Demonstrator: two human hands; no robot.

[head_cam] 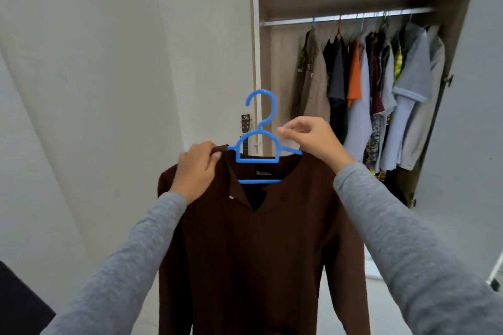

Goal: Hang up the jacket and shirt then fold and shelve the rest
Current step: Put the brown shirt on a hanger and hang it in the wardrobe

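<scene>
The brown shirt (pixel 258 253) sat on the blue hanger (pixel 257 161), short of the wardrobe rail (pixel 345 18). Left hand (pixel 197 168) gripped its collar; right hand (pixel 310 139) pinched the hanger arm. Judged soft, light: lift by hook.

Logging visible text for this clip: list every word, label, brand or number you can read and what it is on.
Nothing here reads clearly enough to quote.
On the neck label inside the brown shirt: pale lettering, too blurred to read.
On the guitar headstock: a pale logo, too small to read.
On the hanging clothes: patches and prints, no lettering legible.
On the blue hanger: no text visible.
</scene>
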